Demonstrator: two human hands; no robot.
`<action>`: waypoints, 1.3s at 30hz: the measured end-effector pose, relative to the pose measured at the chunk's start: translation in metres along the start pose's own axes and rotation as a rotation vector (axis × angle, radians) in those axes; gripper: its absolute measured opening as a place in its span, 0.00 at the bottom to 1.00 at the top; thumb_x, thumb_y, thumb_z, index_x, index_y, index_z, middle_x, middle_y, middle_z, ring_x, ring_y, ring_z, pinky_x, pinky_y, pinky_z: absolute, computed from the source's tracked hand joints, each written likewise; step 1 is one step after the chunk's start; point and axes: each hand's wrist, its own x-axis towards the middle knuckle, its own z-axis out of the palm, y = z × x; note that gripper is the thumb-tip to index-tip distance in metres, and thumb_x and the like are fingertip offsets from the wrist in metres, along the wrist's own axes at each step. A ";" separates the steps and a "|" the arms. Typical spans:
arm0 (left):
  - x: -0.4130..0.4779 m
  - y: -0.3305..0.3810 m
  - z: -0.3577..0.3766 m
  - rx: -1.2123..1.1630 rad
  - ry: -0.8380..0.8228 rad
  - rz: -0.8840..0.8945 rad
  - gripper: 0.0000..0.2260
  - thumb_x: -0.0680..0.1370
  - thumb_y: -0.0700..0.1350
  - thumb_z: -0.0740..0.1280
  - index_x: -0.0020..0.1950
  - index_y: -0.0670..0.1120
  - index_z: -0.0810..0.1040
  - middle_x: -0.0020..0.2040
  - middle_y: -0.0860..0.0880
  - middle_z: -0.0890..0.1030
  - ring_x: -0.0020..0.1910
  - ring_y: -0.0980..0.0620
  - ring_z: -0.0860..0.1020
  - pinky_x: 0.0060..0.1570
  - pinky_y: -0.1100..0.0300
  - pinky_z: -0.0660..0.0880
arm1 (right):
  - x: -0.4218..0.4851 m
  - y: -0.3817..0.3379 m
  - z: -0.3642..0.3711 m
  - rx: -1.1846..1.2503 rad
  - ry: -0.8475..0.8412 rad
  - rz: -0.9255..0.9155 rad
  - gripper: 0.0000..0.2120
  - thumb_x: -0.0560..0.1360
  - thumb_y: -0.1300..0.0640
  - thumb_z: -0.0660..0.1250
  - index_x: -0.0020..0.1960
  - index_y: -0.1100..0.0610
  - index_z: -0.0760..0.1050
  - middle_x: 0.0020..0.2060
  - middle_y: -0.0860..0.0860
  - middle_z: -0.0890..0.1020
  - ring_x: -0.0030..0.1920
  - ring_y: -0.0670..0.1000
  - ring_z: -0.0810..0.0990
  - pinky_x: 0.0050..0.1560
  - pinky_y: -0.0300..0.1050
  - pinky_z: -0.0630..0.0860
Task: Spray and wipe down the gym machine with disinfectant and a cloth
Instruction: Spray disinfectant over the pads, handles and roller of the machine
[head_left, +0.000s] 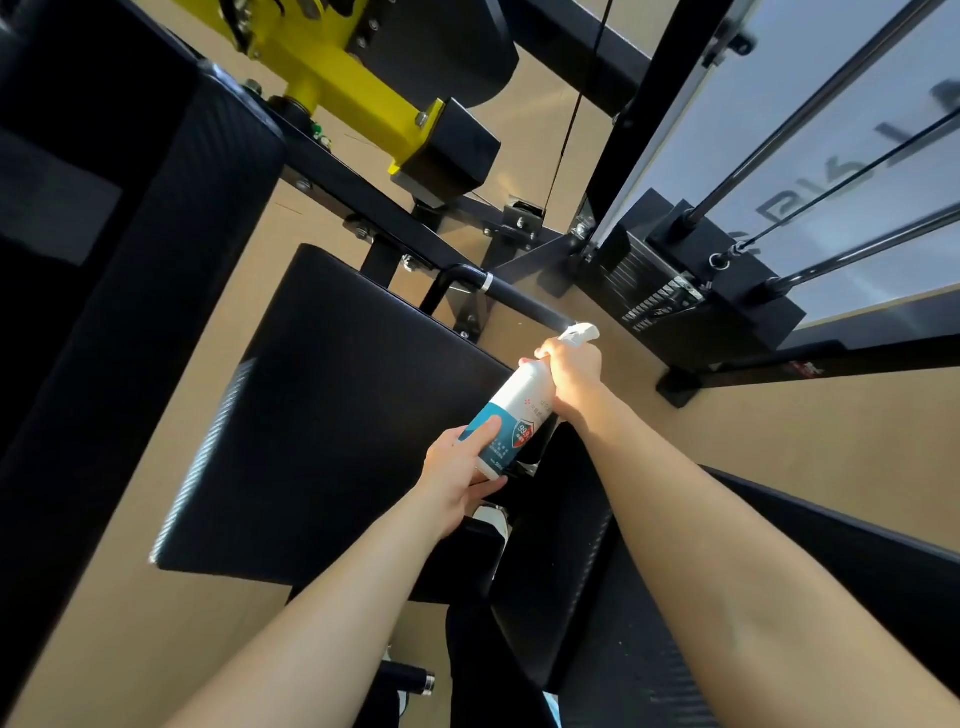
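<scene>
- One disinfectant spray bottle (511, 410) hung over one black seat pad (332, 405).
- Right hand (571, 366) gripped its neck.
- Left hand (460, 467) cupped its base, fingers curled.

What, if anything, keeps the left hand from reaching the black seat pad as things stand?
Probably nothing; yes. The seat pad lies just beside the left hand, with nothing between them. Its grip is low on the spray bottle, so it would need to let go; the right hand holds the neck.

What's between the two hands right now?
Head view: only the spray bottle; left hand holds its base, right hand grips its neck.
</scene>
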 end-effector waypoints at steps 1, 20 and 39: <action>-0.003 -0.002 -0.005 0.002 -0.011 0.004 0.22 0.77 0.54 0.75 0.67 0.48 0.75 0.64 0.43 0.80 0.61 0.44 0.81 0.54 0.46 0.85 | -0.005 0.001 0.003 0.008 -0.013 -0.002 0.17 0.76 0.62 0.73 0.62 0.55 0.74 0.55 0.56 0.81 0.44 0.53 0.83 0.32 0.41 0.80; -0.117 -0.129 -0.140 -0.075 -0.077 -0.052 0.33 0.71 0.54 0.80 0.68 0.40 0.73 0.59 0.37 0.84 0.50 0.42 0.86 0.49 0.49 0.82 | -0.145 0.128 0.054 -0.220 -0.432 0.005 0.15 0.78 0.64 0.70 0.62 0.56 0.73 0.55 0.55 0.82 0.43 0.55 0.89 0.48 0.52 0.86; -0.279 -0.201 -0.305 0.206 -0.478 0.277 0.28 0.72 0.45 0.77 0.71 0.45 0.72 0.66 0.45 0.82 0.64 0.46 0.82 0.65 0.44 0.79 | -0.458 0.231 0.051 -0.451 -0.493 -0.792 0.04 0.73 0.72 0.64 0.46 0.65 0.74 0.40 0.55 0.81 0.36 0.53 0.86 0.34 0.49 0.82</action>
